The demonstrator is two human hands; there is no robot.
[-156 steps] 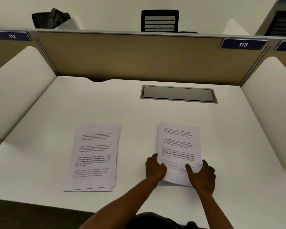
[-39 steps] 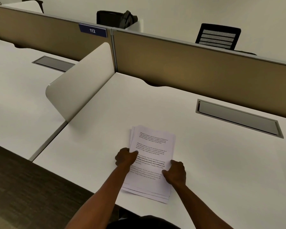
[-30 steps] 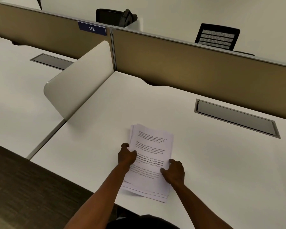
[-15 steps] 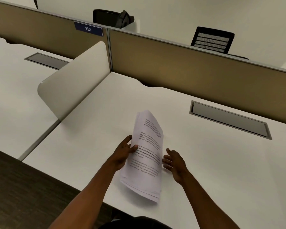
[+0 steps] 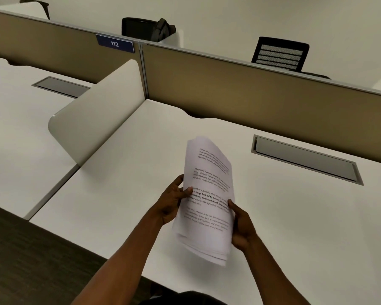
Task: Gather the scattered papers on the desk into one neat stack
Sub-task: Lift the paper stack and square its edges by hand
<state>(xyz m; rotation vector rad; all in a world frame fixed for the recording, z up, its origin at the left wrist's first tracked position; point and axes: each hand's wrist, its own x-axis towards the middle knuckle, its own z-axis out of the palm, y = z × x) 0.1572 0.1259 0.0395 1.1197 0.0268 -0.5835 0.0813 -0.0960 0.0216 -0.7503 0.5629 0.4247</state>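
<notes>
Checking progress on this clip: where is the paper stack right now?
In the head view, the paper stack is centre frame, lifted above the desk, between left hand and right hand.

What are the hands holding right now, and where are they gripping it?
The stack of papers, lifted off the desk: left hand on its left long edge, right hand on its right long edge.
</notes>
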